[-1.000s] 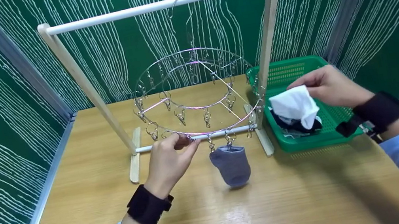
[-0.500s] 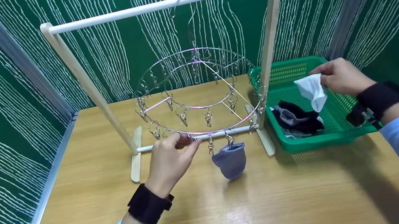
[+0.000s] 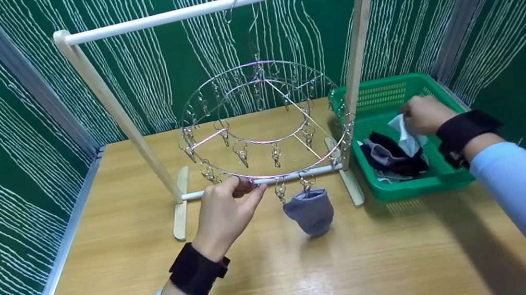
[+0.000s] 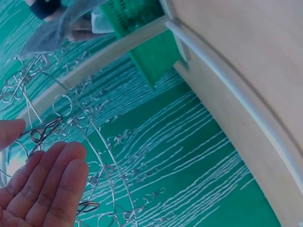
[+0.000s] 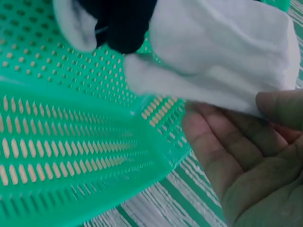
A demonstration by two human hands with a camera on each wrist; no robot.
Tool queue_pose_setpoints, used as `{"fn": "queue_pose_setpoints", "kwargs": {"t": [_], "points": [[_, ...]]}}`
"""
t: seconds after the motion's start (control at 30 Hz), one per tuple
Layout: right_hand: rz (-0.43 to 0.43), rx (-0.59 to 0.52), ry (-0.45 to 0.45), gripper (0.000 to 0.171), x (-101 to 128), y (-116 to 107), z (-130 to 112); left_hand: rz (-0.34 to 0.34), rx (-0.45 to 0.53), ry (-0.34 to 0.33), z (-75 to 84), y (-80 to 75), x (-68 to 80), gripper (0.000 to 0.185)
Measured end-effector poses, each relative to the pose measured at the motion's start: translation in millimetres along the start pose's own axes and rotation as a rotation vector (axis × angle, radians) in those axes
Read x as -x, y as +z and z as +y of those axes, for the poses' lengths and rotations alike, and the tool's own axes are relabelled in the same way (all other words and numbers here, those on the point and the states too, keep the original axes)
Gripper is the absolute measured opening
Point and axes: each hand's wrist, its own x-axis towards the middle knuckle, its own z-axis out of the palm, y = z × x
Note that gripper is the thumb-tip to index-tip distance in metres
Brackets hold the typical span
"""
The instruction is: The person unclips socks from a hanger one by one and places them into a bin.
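My left hand (image 3: pixel 247 186) pinches the front rim of a round metal clip hanger (image 3: pixel 262 141) that hangs from a wooden rack (image 3: pixel 214 5). In the left wrist view a clip (image 4: pixel 42 130) lies between my thumb and fingers (image 4: pixel 47 179). To the right of that hand, a grey sock (image 3: pixel 311 212) hangs from a clip. My right hand (image 3: pixel 408 116) holds a white sock (image 3: pixel 404 135) low over the green basket (image 3: pixel 406 188). In the right wrist view the white sock (image 5: pixel 222 52) is pinched under my thumb against the basket (image 5: pixel 71 142).
Dark and grey socks (image 3: pixel 394 158) lie heaped in the basket. The rack's feet stand on the wooden table (image 3: pixel 289 280), with its right post beside the basket. Green patterned walls close in the left, back and right sides.
My right hand has carried the white sock right and then down into the basket. The grey sock has swung slightly. My left hand has stayed on the hanger rim.
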Motion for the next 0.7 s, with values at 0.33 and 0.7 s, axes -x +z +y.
{"fn": "queue_pose_setpoints", "kwargs": {"t": [0.33, 0.7], "points": [[-0.194, 0.002, -0.052, 0.040, -12, 24, -16, 0.002, -0.009, 0.003, -0.9, -2.1, 0.5, 0.013], [-0.162, -0.007, -0.115, 0.032, -7, 8, -27, 0.007, -0.012, -0.023, -2.9, -5.0, -0.3, 0.014]]}}
